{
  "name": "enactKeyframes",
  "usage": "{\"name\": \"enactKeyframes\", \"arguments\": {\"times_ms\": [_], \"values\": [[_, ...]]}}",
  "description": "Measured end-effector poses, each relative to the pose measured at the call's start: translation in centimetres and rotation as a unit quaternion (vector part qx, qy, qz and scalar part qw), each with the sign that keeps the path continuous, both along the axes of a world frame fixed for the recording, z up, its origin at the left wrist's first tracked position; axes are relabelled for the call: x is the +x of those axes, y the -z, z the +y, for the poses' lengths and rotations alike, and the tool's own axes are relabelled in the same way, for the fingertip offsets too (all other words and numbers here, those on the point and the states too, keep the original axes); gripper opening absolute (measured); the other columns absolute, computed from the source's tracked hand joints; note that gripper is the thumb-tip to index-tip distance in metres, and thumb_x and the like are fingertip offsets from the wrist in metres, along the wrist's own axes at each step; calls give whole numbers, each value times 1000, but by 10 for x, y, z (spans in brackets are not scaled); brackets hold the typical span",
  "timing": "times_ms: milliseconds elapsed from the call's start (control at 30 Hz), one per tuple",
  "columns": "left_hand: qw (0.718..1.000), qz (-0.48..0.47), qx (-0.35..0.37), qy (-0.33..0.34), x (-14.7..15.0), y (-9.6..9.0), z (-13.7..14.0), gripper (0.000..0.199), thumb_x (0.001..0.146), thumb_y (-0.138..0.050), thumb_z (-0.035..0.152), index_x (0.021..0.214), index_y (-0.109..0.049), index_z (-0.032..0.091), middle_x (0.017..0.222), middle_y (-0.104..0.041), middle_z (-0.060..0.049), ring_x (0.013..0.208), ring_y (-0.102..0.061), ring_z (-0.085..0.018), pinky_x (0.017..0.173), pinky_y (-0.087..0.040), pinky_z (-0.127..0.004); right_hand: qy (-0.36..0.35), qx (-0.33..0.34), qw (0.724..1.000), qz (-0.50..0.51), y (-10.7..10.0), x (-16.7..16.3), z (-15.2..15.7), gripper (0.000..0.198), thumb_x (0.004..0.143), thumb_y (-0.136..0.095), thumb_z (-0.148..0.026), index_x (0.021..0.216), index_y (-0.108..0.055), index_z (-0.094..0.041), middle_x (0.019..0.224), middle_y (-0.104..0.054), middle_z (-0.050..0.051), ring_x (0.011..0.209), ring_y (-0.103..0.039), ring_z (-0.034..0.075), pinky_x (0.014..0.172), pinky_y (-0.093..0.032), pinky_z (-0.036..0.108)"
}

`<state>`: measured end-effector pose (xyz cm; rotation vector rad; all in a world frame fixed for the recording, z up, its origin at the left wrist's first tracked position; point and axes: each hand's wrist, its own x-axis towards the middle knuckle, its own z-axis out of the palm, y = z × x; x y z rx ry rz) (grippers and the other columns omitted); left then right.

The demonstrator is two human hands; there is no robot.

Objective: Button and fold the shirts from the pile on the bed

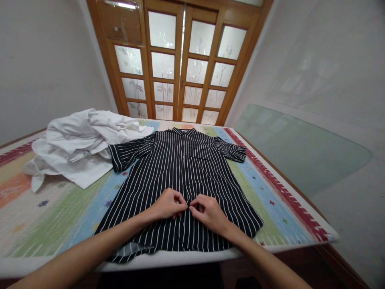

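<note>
A black short-sleeved shirt (168, 168) with white stripes lies face up on the table, its collar at the far end and its hem at the near edge. Over the lower part of the front placket, my left hand (172, 204) pinches the cloth. My right hand (208, 210) pinches the placket from the other side, its fingertips almost meeting those of the left. Whatever small part sits between the fingertips is hidden. At the lower left, the hem is folded over and shows its paler inside.
Crumpled white cloth (87, 140) is heaped at the left, touching the shirt's sleeve. A colourful striped cover (81, 212) lies over the table. Walls flank both sides, with a greenish glass panel (300, 148) at the right. Wooden glazed doors (180, 64) stand behind.
</note>
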<state>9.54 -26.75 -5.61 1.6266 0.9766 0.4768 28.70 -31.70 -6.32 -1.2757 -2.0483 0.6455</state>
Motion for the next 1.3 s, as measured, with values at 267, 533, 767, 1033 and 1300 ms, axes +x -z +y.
{"name": "enactKeyframes", "arguments": {"times_ms": [267,533,767,1033,1300], "values": [[930,182,319,31,-35,-19,7,18,84,-57,31,75,-67,18,83,-63,-5,75,-60,-18,74,-48,-31,22,28,993,-116,-22,39,-4,17,91,-56,-33,98,-65,-20,89,-62,4,68,-56,14,67,-46,29],[734,465,454,-194,-124,-5,23,41,92,-38,42,93,-63,9,94,-62,-20,92,-59,-35,84,-47,-46,339,92,871,-344,8,147,-31,37,92,-45,-54,80,-54,-20,80,-59,12,75,-61,28,67,-45,38],[732,513,386,-227,-145,-6,24,44,94,-34,45,95,-62,11,90,-67,-19,86,-65,-33,74,-49,-40,322,52,932,-156,9,142,-53,49,91,-33,-68,68,-42,-26,57,-53,1,52,-53,20,56,-39,32],[795,494,285,-207,-158,-19,48,33,89,-37,38,80,-62,19,81,-72,-12,82,-68,-30,72,-47,-35,369,-22,929,5,-1,167,-51,52,65,-69,-67,77,-40,-25,58,-52,-5,57,-56,17,55,-42,26],[838,456,210,-213,-175,-30,69,33,75,-54,54,73,-64,22,79,-73,-7,81,-69,-28,69,-48,-32,369,-191,897,152,-14,167,-53,52,68,-63,-65,96,-52,-23,68,-69,1,57,-63,21,49,-45,29]]}}
